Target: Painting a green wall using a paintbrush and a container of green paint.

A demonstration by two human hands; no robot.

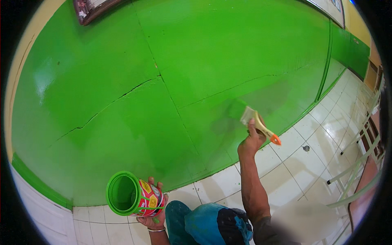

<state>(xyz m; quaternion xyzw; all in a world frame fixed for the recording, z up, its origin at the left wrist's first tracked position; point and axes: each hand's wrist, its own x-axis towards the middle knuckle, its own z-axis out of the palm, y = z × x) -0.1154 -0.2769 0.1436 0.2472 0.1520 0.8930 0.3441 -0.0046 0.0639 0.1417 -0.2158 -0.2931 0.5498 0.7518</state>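
My right hand (253, 141) is wrapped round the pale handle of a flat paintbrush (264, 130) with an orange tip. The bristles point up and left, close to the lower part of a green wall (212, 53); whether they touch it I cannot tell. Fresh green lies beside a duller grey patch there. Down on the left, my left hand (157, 219) grips a paint can (151, 200) from its right side and underneath. The can is tilted, its label red and yellow, its rim and inside coated in green paint, with green drips on the label.
Cracks (118, 100) run across the wall. White floor tiles (218, 183) meet its bottom edge. My knee in blue cloth (206, 222) is near the can. Pale metal chair legs (355, 163) stand at the right. A framed picture (96, 10) hangs at the top, and a white door (41, 208) is lower left.
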